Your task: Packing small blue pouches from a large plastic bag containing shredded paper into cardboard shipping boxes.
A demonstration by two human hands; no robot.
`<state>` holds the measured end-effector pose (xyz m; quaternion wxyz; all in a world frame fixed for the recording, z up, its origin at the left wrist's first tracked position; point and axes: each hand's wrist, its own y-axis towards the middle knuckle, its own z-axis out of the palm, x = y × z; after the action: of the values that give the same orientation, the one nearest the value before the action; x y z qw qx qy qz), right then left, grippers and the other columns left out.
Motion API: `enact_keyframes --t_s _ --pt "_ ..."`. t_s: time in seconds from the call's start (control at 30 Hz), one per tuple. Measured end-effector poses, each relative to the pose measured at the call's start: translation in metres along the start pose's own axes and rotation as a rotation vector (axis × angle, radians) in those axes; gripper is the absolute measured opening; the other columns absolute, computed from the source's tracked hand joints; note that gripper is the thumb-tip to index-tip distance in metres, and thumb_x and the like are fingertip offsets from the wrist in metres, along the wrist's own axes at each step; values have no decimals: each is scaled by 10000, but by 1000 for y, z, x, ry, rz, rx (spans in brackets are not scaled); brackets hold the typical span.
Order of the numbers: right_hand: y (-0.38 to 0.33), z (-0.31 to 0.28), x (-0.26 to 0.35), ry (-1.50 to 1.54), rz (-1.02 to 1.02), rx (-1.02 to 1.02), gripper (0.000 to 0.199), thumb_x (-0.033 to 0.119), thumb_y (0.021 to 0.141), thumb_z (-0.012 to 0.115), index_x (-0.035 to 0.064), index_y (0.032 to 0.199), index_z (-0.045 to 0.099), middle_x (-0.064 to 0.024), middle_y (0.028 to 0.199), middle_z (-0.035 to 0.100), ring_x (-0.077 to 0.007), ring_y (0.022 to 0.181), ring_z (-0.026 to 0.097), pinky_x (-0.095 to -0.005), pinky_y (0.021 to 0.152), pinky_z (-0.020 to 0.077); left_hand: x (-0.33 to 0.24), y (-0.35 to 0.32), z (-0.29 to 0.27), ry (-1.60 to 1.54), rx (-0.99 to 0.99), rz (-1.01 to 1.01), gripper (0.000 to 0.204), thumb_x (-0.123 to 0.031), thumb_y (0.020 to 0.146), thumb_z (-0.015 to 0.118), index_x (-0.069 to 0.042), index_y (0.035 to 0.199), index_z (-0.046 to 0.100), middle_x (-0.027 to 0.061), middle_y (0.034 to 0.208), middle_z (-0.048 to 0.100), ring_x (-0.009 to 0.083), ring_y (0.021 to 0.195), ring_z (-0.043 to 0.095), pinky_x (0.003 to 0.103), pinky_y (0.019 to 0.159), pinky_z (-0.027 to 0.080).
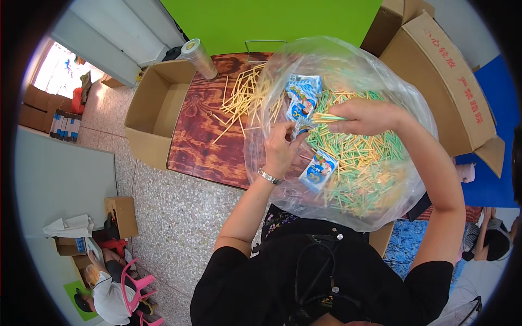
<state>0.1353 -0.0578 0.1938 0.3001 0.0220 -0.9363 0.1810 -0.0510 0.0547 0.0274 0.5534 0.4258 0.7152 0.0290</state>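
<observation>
A big clear plastic bag [421,108] lies open before me, full of thin yellow and green sticks [370,179]. My right hand [370,117] pinches a small bundle of these sticks [327,117], their ends pointing left. Close by, my left hand [280,148] has its fingertips on a small blue-and-white packet [300,128], near the bundle's ends. I cannot tell whether any stick is inside it. Just beyond lie several overlapping blue-and-white packets [302,98]. Another packet [319,167] rests on the bag's nearer side.
Loose yellow sticks [242,98] lie scattered on the reddish wooden table [201,136]. At its left stands an open cardboard box [157,106], with a clear cylindrical tub [198,57] behind. A larger carton [440,70] is at right. Other people sit at lower left and far right.
</observation>
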Motion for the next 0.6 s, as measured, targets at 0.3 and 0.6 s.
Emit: enact_keyframes --t_s 0.3,0.6 --pt "4 -14 16 78 214 169 331 329 980 474 6 926 527 -92 679 582 -211 582 636 -363 593 510 -7 2 6 57 -29 129 341 -133 703 829 -33 942 606 76 788 636 172 618 606 293 543 488" --pt "10 -6 6 -231 133 189 294 291 946 542 6 871 537 -152 738 619 -315 662 643 -423 660 527 -6 2 10 67 -93 197 342 -93 690 830 -27 937 603 80 814 634 180 620 607 288 526 483"
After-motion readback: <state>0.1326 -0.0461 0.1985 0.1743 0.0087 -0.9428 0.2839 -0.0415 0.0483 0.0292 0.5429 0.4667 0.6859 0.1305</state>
